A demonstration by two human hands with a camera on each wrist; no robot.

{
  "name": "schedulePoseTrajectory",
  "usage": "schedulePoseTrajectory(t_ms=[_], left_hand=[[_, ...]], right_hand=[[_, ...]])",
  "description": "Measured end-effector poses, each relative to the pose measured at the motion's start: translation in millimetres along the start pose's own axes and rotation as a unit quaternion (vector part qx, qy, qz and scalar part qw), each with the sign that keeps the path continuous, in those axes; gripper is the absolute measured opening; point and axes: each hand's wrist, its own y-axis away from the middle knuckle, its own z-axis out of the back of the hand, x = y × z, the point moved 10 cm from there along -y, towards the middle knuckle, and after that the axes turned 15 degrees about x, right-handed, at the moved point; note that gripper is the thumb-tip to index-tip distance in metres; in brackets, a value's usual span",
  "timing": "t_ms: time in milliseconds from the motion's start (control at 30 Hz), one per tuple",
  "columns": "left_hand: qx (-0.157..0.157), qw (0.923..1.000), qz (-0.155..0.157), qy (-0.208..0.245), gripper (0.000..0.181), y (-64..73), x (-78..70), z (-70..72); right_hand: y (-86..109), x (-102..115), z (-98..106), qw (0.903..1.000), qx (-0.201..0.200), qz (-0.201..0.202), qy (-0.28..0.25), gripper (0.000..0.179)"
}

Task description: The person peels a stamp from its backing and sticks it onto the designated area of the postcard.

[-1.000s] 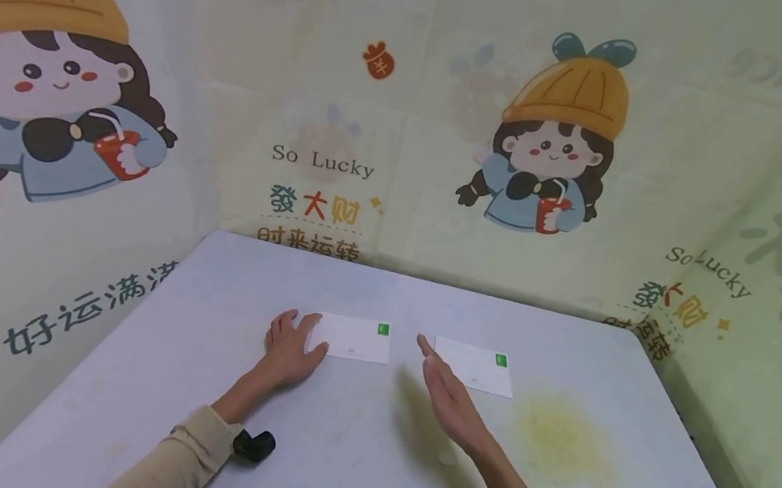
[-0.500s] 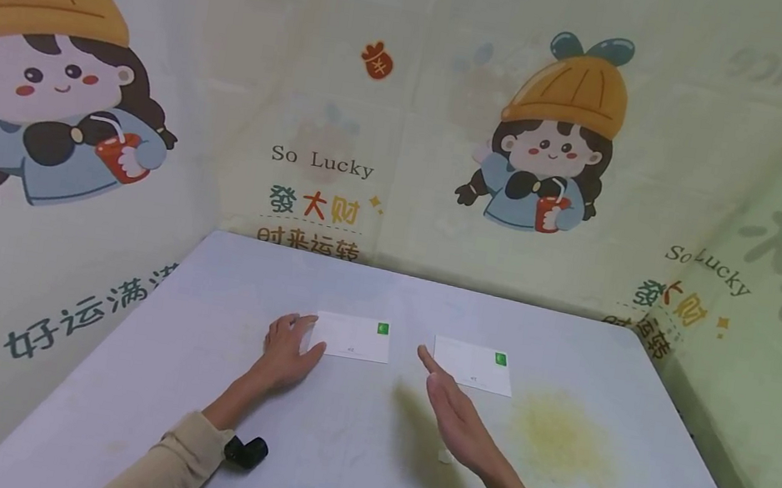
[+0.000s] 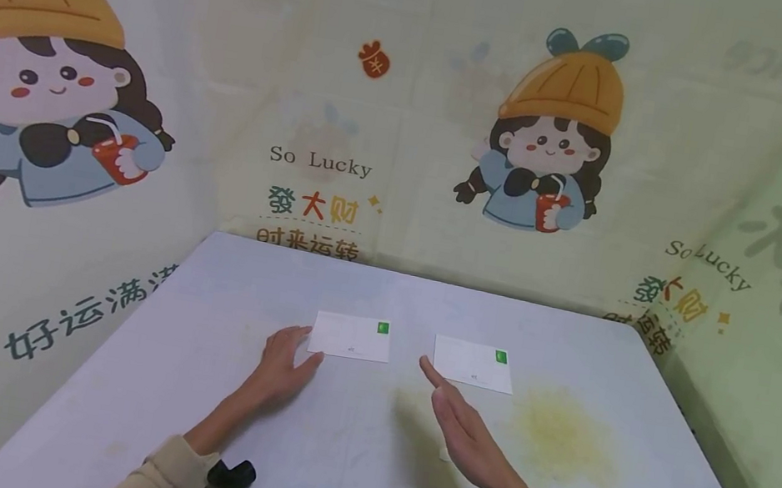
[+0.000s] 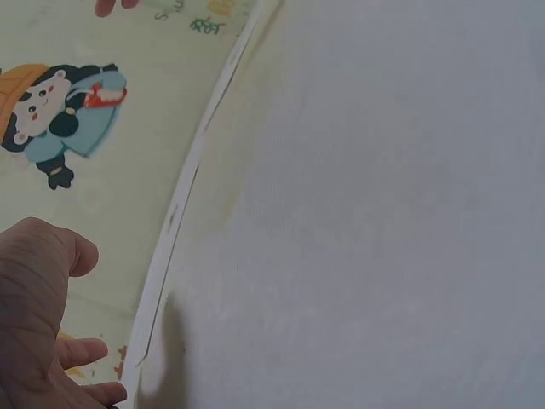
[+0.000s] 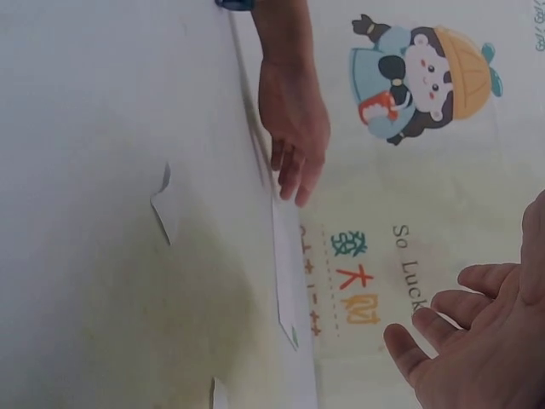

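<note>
Two white cards, each with a green stamp-like square at the upper right corner, lie flat on the table. My left hand (image 3: 283, 370) is by the left card (image 3: 351, 338), fingers loosely bent, fingertips right at its left edge and thumb just below its corner. In the right wrist view the same left hand (image 5: 294, 119) reaches down toward that card (image 5: 285, 264). My right hand (image 3: 472, 437), held edge-on with fingers straight, hovers over the table in front of the right card (image 3: 473, 364). It holds nothing. In the left wrist view, part of my left hand (image 4: 38, 298) shows, holding nothing.
The white table (image 3: 344, 456) has a yellow stain (image 3: 562, 438) at the right. A small white scrap (image 3: 445, 455) lies beneath my right hand. Printed cloth (image 3: 418, 113) hangs behind the table and along both sides.
Both hands have drawn back slightly toward me. My left fingers have come away from over the left card to its left edge. The cards stay in nearly the same places.
</note>
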Motion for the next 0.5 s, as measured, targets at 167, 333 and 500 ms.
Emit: schedulePoseTrajectory(t_ms=[167, 333, 500], left_hand=[[0.010, 0.9996, -0.009, 0.023, 0.060, 9.6, -11.0, -0.2], [0.020, 0.9992, -0.014, 0.033, 0.064, 21.1, -29.8, -1.3], [0.039, 0.9985, -0.013, 0.035, 0.069, 33.4, -48.9, -6.3]], right_hand=[[5.9, 2, -5, 0.9998, 0.012, -0.006, -0.015, 0.049], [10.0, 7, -8, 0.9996, 0.019, 0.006, -0.019, 0.049], [13.2, 11, -9, 0.9993, 0.023, 0.021, -0.023, 0.048]])
